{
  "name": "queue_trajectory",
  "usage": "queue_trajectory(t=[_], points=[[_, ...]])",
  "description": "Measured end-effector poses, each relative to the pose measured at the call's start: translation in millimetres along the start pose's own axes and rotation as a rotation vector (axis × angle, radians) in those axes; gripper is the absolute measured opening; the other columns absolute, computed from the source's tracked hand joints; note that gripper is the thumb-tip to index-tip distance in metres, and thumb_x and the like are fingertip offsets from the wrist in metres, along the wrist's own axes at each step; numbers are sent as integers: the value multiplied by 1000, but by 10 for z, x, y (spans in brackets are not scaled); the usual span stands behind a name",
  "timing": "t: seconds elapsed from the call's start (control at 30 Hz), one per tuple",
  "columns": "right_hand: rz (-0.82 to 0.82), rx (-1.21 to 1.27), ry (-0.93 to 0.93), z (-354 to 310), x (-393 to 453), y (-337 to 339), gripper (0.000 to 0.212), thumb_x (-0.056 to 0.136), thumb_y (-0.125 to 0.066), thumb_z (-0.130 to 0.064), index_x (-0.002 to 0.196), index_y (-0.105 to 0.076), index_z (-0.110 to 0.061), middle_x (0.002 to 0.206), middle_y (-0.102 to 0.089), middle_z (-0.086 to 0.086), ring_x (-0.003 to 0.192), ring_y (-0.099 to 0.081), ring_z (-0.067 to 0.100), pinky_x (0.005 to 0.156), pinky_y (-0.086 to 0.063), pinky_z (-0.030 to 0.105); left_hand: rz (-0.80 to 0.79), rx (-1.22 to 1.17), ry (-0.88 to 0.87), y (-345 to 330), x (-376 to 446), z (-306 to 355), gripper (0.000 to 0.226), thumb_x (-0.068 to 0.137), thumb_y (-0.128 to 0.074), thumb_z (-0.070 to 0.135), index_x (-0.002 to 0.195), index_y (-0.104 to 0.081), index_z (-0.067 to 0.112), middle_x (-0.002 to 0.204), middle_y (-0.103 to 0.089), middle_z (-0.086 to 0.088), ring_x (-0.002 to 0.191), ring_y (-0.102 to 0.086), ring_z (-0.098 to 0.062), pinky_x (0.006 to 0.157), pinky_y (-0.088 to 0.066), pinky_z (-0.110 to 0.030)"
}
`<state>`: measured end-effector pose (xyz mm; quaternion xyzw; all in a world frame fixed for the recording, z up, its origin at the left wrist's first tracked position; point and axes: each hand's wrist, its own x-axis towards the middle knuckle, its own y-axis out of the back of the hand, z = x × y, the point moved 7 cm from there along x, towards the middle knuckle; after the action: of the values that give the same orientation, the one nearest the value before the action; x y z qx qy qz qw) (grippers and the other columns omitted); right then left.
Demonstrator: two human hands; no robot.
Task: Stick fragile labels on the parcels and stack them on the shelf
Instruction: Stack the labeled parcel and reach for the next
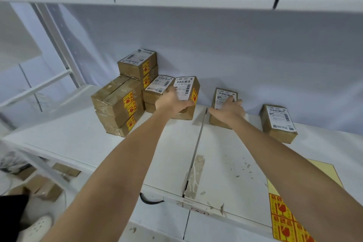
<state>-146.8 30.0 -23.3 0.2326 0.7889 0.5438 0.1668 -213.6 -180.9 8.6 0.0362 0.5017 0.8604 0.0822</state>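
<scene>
Parcels, small brown cartons, on a white shelf [225, 153]. The labelled stack [125, 102] stands far left against the wall, red-and-yellow fragile labels facing outward, presumably so they stay readable. The left hand [172, 101] grips a labelled parcel [187, 94] at the stack's right edge, fingers curled over its top, seemingly seating it. The right hand [229, 109] rests on an unlabelled parcel [223, 108] just right, fingers over its top; how tightly they curl cannot be told. Another parcel [280, 124] waits far right. The label sheet [284, 220] lies near right, within reach.
</scene>
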Motion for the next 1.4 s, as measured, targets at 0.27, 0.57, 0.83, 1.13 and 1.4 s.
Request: queue_trajectory(t=[0.27,0.57,0.83,1.13,1.4], points=[[-21,15,52,-583,-18,27,96,72,-59,-67,140,-24,-9,131,-34,16,116,-47,32,88,-44,33,141,178,12,508,204,-78,88,72,-62,66,137,-32,15,131,-46,-14,120,-46,-33,88,-44,-41],[-34,79,69,-751,-71,-84,93,73,-60,-65,138,-26,-7,130,-37,15,114,-49,33,89,-44,37,228,558,-24,802,506,-1,79,77,-53,69,129,-45,11,127,-50,-15,117,-48,-32,89,-41,-37],[-70,26,-24,-328,-88,-218,88,74,-60,-61,134,-28,-5,123,-38,13,109,-50,32,82,-42,35,191,684,-49,668,783,9,79,78,-56,66,128,-45,6,129,-49,-18,117,-47,-33,93,-39,-37],[-85,-17,-88,-45,-93,-285,86,76,-58,-62,135,-28,-7,123,-39,12,110,-50,30,77,-40,32,159,636,-63,536,934,-95,73,86,-49,60,132,-44,3,134,-45,-19,123,-41,-34,98,-38,-40],[-75,-41,-68,-109,-82,-295,90,75,-57,-65,138,-26,-8,124,-39,13,111,-50,31,78,-42,34,153,730,-95,486,996,-108,68,95,-36,53,141,-34,3,144,-39,-17,131,-35,-32,104,-33,-39]])
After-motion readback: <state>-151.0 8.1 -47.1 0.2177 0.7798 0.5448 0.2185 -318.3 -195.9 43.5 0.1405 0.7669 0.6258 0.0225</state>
